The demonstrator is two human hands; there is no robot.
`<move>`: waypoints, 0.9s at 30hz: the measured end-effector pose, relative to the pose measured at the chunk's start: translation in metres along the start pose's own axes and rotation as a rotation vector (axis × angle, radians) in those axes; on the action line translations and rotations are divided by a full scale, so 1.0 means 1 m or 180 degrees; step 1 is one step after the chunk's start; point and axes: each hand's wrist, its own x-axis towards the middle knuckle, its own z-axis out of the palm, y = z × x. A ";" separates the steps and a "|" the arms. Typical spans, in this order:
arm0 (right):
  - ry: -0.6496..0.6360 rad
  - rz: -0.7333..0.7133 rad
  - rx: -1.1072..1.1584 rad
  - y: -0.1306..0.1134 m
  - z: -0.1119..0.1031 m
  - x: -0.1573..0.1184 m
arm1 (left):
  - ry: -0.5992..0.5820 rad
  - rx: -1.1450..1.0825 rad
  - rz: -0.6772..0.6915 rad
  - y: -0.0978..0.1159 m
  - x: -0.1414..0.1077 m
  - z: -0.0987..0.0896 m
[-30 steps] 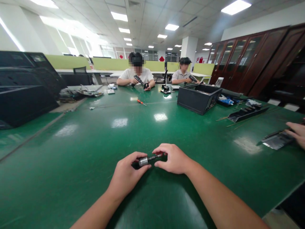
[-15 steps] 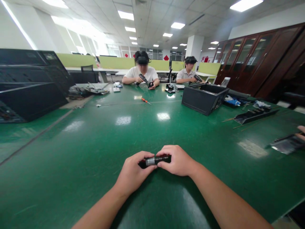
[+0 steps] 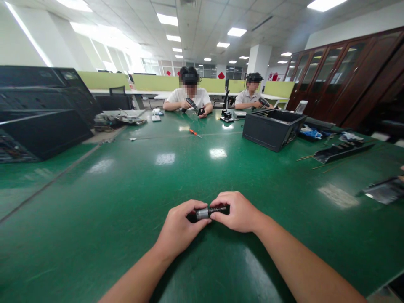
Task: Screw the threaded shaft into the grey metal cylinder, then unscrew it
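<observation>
Well, nearest of all, both hands meet low over the green table (image 3: pixel 135 181), with a small silver-and-black cylindrical tool (image 3: pixel 202 213) between them. The left hand (image 3: pixel 181 225) grasps its thicker, silver-collared end, thumb below and fingers above; the right hand (image 3: pixel 240 212) has thumb and fingers closed on the slimmer, ribbed end — the two sets of fingertips are nearly touching. The tool lies roughly level, pointing across the body

Off by the right edge sits a flat dark metal part (image 3: pixel 385 191), and beyond it a long dark metal channel (image 3: pixel 344 151) with thin brass-coloured rods (image 3: pixel 305 158) beside it. Over on the left, big black computer cases (image 3: pixel 47 136) crowd the table, with a heap of loose parts (image 3: pixel 121 120) just past them. Further up the middle lies a screwdriver (image 3: pixel 193 132) with an orange-red handle, and to its right stands an open black case (image 3: pixel 268 130), blue crumpled material (image 3: pixel 312 132) beside it. Across the table one person in white (image 3: pixel 187 94) holds a power drill (image 3: pixel 191 103) and a small dark piece (image 3: pixel 201 111); another person (image 3: pixel 251 94) has a drill too — and behind them run yellow-green partitions (image 3: pixel 151 81)
</observation>
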 end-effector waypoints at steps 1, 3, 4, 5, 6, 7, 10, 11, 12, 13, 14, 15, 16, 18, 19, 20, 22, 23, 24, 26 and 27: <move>-0.0003 0.0003 0.0019 -0.001 0.000 0.000 | -0.0005 -0.0008 0.0007 0.000 0.000 0.000; -0.0003 0.0013 0.0068 -0.001 0.001 0.001 | -0.0011 -0.0033 0.0021 0.000 0.001 0.000; -0.0002 0.0019 0.0095 -0.001 0.001 0.001 | -0.0018 -0.0043 0.0028 0.000 0.001 0.000; 0.0002 0.0024 0.0115 -0.001 0.001 0.001 | -0.0027 -0.0048 0.0033 0.000 0.002 0.000; 0.0004 0.0028 0.0122 -0.001 0.002 0.002 | -0.0033 -0.0049 0.0036 0.000 0.002 0.000; 0.0008 0.0033 0.0116 -0.001 0.002 0.002 | -0.0038 -0.0042 0.0035 0.000 0.002 0.000; 0.0025 0.0025 0.0055 -0.001 0.003 0.001 | -0.0027 0.0008 0.0027 -0.002 0.001 0.001; 0.0034 0.0020 0.0035 -0.001 0.003 0.001 | -0.0016 0.0026 0.0022 -0.002 0.001 0.001; 0.0042 0.0020 0.0022 -0.001 0.003 0.001 | -0.0006 0.0040 0.0019 -0.002 0.000 0.001; 0.0049 0.0024 0.0015 -0.001 0.003 0.001 | -0.0001 0.0048 0.0018 -0.003 0.000 0.001; 0.0052 0.0033 0.0012 -0.001 0.003 0.001 | 0.0004 0.0055 0.0019 -0.003 0.000 0.001; 0.0053 0.0043 0.0015 -0.001 0.002 0.001 | 0.0011 0.0061 0.0024 -0.003 0.000 0.001; 0.0053 0.0048 0.0020 -0.002 0.002 0.001 | 0.0022 0.0064 0.0034 -0.003 0.000 0.001; 0.0053 0.0050 0.0026 -0.002 0.002 0.001 | 0.0057 0.0071 0.0065 -0.004 0.000 0.001; 0.0055 0.0053 0.0028 -0.003 0.002 0.001 | 0.0081 0.0074 0.0078 -0.004 0.000 0.001; 0.0055 0.0057 0.0031 -0.003 0.002 0.001 | 0.0098 0.0075 0.0087 -0.004 0.000 0.001; 0.0055 0.0063 0.0038 -0.003 0.001 0.001 | 0.0108 0.0081 0.0092 -0.004 -0.001 0.001; 0.0054 0.0061 0.0043 -0.003 0.001 0.001 | 0.0109 0.0085 0.0090 -0.003 -0.001 0.001; 0.0055 0.0057 0.0046 -0.003 0.001 0.001 | 0.0111 0.0088 0.0087 -0.003 -0.001 0.001; 0.0065 0.0047 0.0040 -0.002 0.000 0.001 | 0.0122 0.0097 0.0094 -0.003 -0.001 0.001; 0.0070 0.0048 0.0033 -0.001 0.000 0.001 | 0.0133 0.0103 0.0103 -0.003 -0.001 0.001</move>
